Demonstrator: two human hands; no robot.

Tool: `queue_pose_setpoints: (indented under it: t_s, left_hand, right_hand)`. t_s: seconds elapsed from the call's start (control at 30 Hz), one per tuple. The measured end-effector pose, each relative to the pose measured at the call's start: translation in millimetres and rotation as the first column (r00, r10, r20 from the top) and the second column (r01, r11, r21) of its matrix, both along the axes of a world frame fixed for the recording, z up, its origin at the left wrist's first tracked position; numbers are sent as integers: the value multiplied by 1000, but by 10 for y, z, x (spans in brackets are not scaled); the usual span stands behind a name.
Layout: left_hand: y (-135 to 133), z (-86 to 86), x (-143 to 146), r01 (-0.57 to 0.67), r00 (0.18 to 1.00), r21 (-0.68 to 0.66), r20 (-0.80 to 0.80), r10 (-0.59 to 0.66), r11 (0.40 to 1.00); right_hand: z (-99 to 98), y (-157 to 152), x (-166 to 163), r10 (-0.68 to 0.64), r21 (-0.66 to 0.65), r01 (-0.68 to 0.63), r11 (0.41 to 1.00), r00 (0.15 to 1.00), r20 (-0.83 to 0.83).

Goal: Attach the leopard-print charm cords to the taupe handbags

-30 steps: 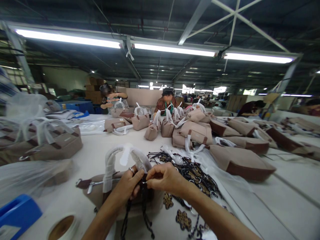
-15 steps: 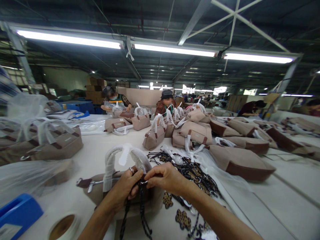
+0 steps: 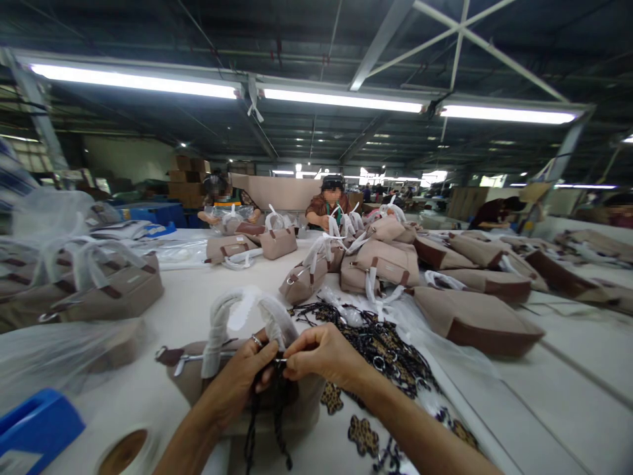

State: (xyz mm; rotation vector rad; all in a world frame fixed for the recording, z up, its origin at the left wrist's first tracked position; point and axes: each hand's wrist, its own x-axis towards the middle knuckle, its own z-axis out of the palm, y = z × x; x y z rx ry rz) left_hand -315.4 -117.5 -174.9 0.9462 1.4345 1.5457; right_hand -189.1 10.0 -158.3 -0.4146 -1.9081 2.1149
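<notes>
- Black braided cords [image 3: 251, 425] hang down the near side of the beige bag [image 3: 304, 402], which sits on the surface [image 3: 182, 287] between both forearms; their loose ends could snag if the bag is turned.
- Tape roll [image 3: 143, 452] and blue dispenser [image 3: 47, 425] occupy the near left; swinging the bag that way could strike the roll.
- Left hand [image 3: 247, 369]: closed at the foot of the bag's wrapped handle [image 3: 215, 340]; its exact grip is partly hidden. Slack here could let the handle shift.
- Right hand [image 3: 311, 356]: pinched narrow on a small metal ring [image 3: 280, 360]. The ring's small size could cause a slip; forcing it could tear the wrap.
- Charm pile [image 3: 390, 343] lies right of the right hand; its tangled cords could catch on the right forearm.
- Clearance: bare surface extends left of and beyond the bag, towards the grouped bags [image 3: 123, 290]. Rightward room is limited by the pile, then the large bags [image 3: 475, 323].
- Far limit: heaped bags [image 3: 380, 267], with two people [image 3: 316, 211] behind.
</notes>
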Motion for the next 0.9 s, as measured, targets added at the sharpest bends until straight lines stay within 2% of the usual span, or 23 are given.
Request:
queue_pose_setpoints:
  t_s: [0.2,0.4,0.53,0.67,0.8,0.9]
  left_hand:
    - [21,-42,5,31,997,39,69,-33,999]
    - [34,-44,15,-34,996,30,86,31,999]
    - [20,-74,-24,-21,1000,7,17,21,1000]
    - [22,-33,-25,23,998,-15,-63,-23,1000]
    - [22,32,0,49,995,-47,-85,-53,998]
    - [23,36,-10,10,997,-65,-73,-15,998]
  right_hand:
    - [13,57,-10,65,-122,-61,991,997,31]
    - [-24,103,-36,105,-60,-104,993,994,2]
    - [16,94,-32,81,-85,-79,993,996,22]
    - [63,80,-35,41,-103,-32,994,995,91]
    - [29,48,-65,0,-53,4,999,997,81]
    - [-32,5,-83,-69,97,67,993,998,14]
